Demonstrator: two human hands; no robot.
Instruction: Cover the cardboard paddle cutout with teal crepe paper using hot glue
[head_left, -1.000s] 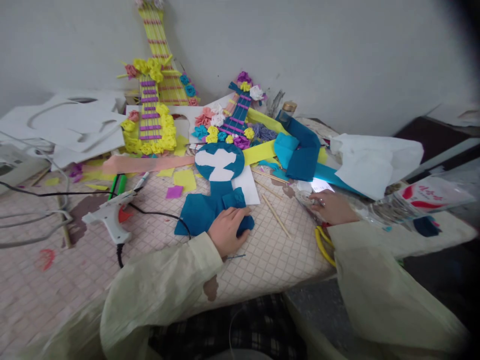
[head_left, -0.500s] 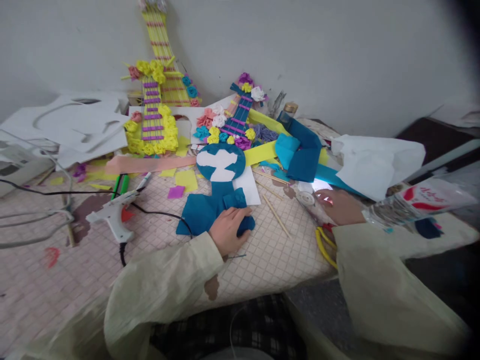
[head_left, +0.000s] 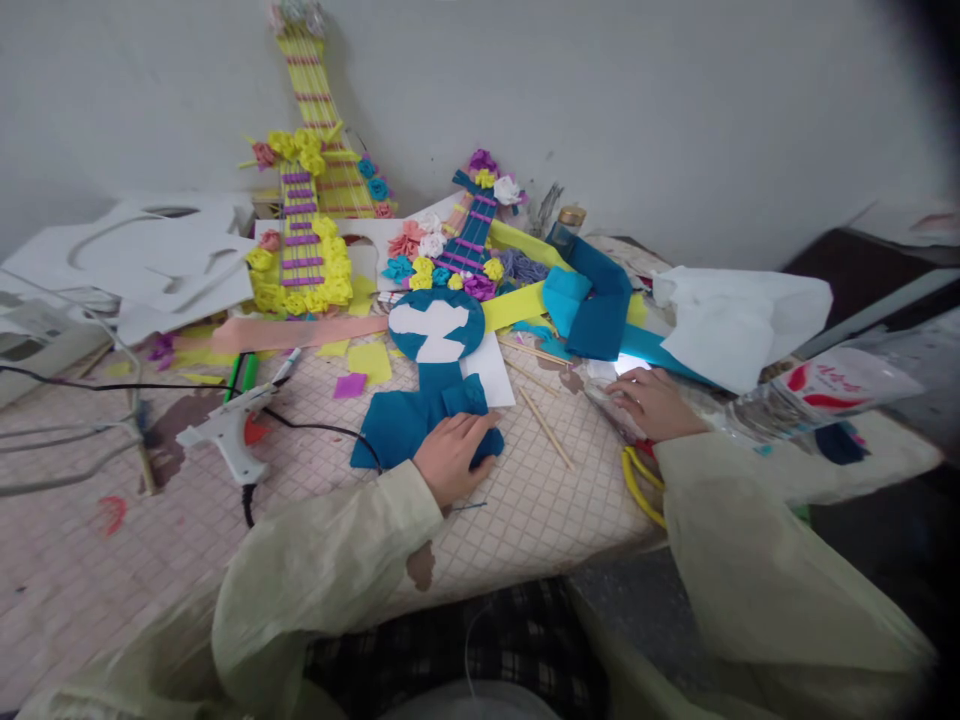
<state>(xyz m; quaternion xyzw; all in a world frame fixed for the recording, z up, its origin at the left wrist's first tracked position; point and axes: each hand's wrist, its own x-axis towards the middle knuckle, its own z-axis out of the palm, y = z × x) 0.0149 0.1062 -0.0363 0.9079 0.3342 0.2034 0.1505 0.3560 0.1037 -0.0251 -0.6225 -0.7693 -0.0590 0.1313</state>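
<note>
My left hand [head_left: 455, 458] rests palm down on the dark blue paper piece [head_left: 397, 425], its fingers lying over the folded right part. Joined above that piece is a round blue disc [head_left: 437, 325] with white patches. At the right, my right hand [head_left: 654, 402] reaches over a clear plastic item [head_left: 600, 388], fingers bent against it; how firmly they touch it is hard to see. Yellow-handled scissors [head_left: 640, 488] lie just below the right wrist. Two thin wooden sticks [head_left: 547, 430] are between my hands.
A white glue gun [head_left: 229, 435] with a black cord lies left. Paper guitars with flowers [head_left: 304, 230] stand against the wall. A plastic bottle [head_left: 802, 395], crumpled white paper [head_left: 739, 320] and blue crepe paper [head_left: 600, 305] are at the right.
My right hand has shifted slightly left and its fingers now reach over the clear plastic item. My left hand stays on the blue paper. The whole view has shifted slightly.
</note>
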